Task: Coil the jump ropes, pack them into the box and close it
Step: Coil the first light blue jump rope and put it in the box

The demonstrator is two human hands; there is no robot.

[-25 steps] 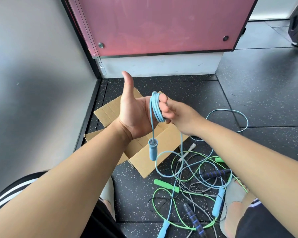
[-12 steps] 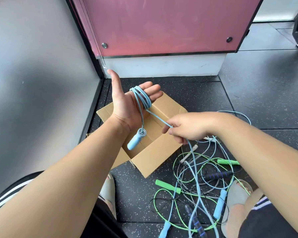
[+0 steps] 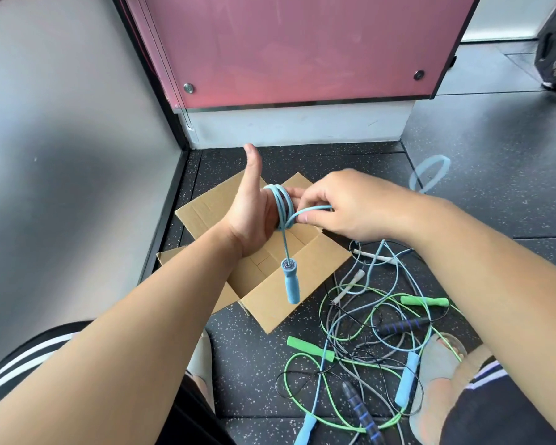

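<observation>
The head camera looks down at a left hand (image 3: 251, 216) raised over an open cardboard box (image 3: 308, 284), thumb up and fingers straight, serving as a spool: several turns of a light blue jump rope (image 3: 281, 203) lie wound round the fingers. One foam handle (image 3: 291, 282) of that rope hangs free below the palm, in front of the box's near wall, apparently left dangling so the cord could be wound from that end. The right hand (image 3: 350, 207) pinches the running part of the same cord between thumb and fingertips just beside the coil, keeping it taut so the next turn lies tight. Further right, a blurred blue loop (image 3: 429, 171) shows above the floor (image 3: 254, 364); it is probably the rope's loose tail, but its path behind the right hand is hidden. The box looks empty as far as its inside is visible. A tangle of jump ropes (image 3: 366, 332), green, grey, black and blue, lies beside the box, uncoiled.
</observation>
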